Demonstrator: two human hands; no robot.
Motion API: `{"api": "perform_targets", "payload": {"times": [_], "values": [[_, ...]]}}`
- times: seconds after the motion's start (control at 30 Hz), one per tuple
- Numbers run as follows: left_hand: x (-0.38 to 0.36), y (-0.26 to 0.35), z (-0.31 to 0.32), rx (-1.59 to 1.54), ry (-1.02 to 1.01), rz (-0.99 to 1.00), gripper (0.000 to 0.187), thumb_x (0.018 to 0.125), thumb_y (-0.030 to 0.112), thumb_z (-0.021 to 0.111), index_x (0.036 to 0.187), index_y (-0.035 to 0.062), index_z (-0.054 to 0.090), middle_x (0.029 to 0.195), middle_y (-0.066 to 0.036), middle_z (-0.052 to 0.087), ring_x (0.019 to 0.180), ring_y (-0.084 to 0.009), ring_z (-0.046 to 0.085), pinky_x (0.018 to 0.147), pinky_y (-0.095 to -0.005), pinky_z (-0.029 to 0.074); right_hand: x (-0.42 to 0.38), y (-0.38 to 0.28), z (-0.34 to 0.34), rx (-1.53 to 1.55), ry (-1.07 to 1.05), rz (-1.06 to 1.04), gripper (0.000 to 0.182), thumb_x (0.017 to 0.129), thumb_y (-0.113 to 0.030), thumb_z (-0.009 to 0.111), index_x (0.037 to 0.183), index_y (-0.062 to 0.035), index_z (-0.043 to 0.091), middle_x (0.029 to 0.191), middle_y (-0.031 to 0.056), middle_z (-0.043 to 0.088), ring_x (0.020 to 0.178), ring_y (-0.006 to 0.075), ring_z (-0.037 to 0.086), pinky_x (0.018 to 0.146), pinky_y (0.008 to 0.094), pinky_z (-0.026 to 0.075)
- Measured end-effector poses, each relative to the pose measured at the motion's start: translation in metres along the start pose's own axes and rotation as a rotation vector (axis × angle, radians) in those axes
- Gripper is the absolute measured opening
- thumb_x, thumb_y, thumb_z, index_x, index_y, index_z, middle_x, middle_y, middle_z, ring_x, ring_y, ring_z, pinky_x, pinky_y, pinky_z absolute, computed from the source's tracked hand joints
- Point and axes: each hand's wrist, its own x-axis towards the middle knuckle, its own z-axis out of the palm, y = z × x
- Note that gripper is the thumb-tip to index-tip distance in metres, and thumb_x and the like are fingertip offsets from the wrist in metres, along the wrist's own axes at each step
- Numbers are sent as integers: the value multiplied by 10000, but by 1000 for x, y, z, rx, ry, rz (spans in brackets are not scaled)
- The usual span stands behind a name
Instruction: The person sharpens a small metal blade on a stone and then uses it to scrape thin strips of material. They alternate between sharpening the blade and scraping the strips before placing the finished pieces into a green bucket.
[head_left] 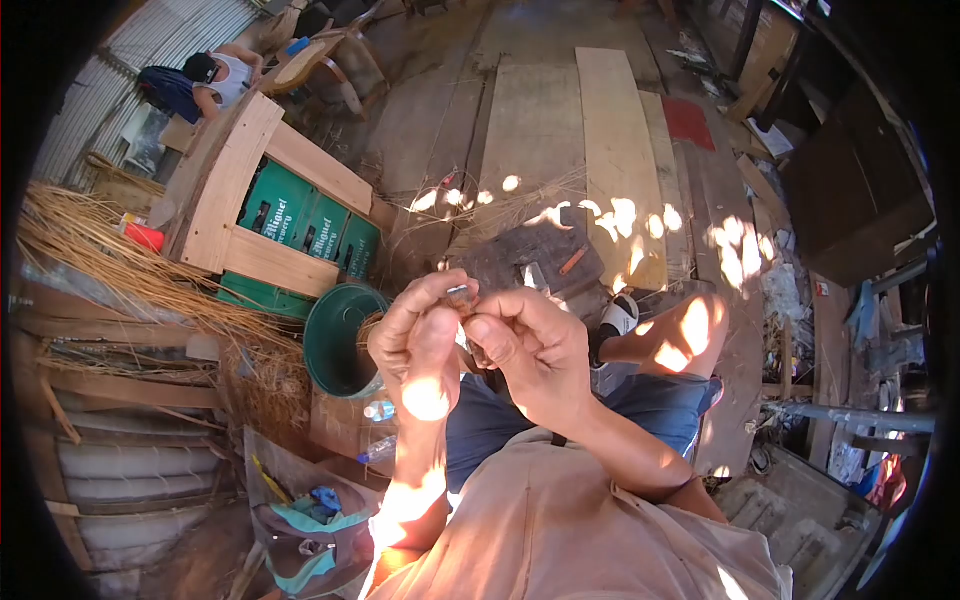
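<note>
My left hand [422, 335] and my right hand [535, 345] are raised close together in front of my chest, fingertips meeting. Between the tips is a small brownish piece [459, 293] with a shiny grey edge; its kind is too small to tell. The left thumb and fingers pinch it. My right hand is closed, thumb against bent finger, beside the same spot; what it grips is hidden. Below and beyond them, a dark flat slab [520, 250] lies on the floor, with a thin orange-brown stick [573, 261] and a greyish flat piece [535, 276] on it.
A green bucket [318, 350] stands left of my hands. Behind it, green crates [310, 225] sit beside a wooden frame [262, 258]. Long straw-like strands [120, 245] lie leftward. Planks [615, 150] cover the floor ahead. Another person [232, 78] sits far left. A bag [300, 515] lies lower left.
</note>
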Motion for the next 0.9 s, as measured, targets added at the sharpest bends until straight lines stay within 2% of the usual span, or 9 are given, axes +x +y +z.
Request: {"api": "perform_targets", "payload": {"times": [0.03,0.2,0.27,0.37,0.5,0.6,0.67,0.83,0.9], "values": [[0,0,0,115,-47,86,237,979,62,615,1172,-69,654,1127,-174,681,1005,-212,666,924,-329,520,0,1,1,2,1,0,108,979,-102,664,1004,4,655,828,21,649,745,45,587,651,218,479],[-4,-1,5,-28,-41,31,306,934,-20,641,1238,-58,636,1165,-177,683,1035,-212,669,951,-339,519,0,4,-1,30,-11,2,117,984,-106,661,1027,3,651,850,20,646,765,41,581,663,218,486],[-7,-2,14,-109,104,-13,434,927,-34,639,1354,-33,562,1195,-181,687,1068,-225,671,980,-361,522,1,3,-1,31,-13,-6,120,984,-106,661,1031,4,649,860,18,646,774,39,578,667,218,488],[-9,-12,7,-200,50,20,531,927,-34,635,1435,-16,482,1212,-181,689,1100,-236,670,1002,-373,524,2,4,-1,53,-17,-22,124,987,-104,657,1042,6,644,875,15,648,787,36,575,675,218,490],[-9,-13,7,-247,39,4,525,928,-34,633,1431,-19,484,1193,-173,698,1114,-240,668,999,-364,532,3,3,0,60,-3,-64,132,994,-100,645,1061,13,634,881,20,654,793,38,576,679,221,492],[-9,-17,3,-195,-50,43,466,993,12,550,1453,29,483,1242,-137,679,1181,-240,636,1004,-353,548,3,0,-2,25,-28,-8,142,998,-100,640,1070,22,627,886,27,657,787,44,578,682,223,492],[-8,-11,12,-175,32,-10,475,995,16,550,1463,30,469,1241,-135,672,1147,-243,650,993,-359,553,2,2,-3,62,-33,-11,145,999,-102,639,1069,24,626,886,30,658,781,48,577,679,225,490],[-11,-20,5,-211,19,-10,487,992,21,557,1468,15,453,1222,-127,669,1104,-240,661,977,-361,558,3,7,-2,112,-14,-46,153,999,-114,642,1068,21,626,880,33,656,764,59,573,671,229,481],[-10,-20,5,-195,25,1,490,989,20,563,1466,7,453,1210,-126,671,1094,-235,662,973,-358,558,3,5,-4,59,-2,9,146,995,-121,649,1052,13,631,876,28,654,762,61,573,662,229,478]]}}
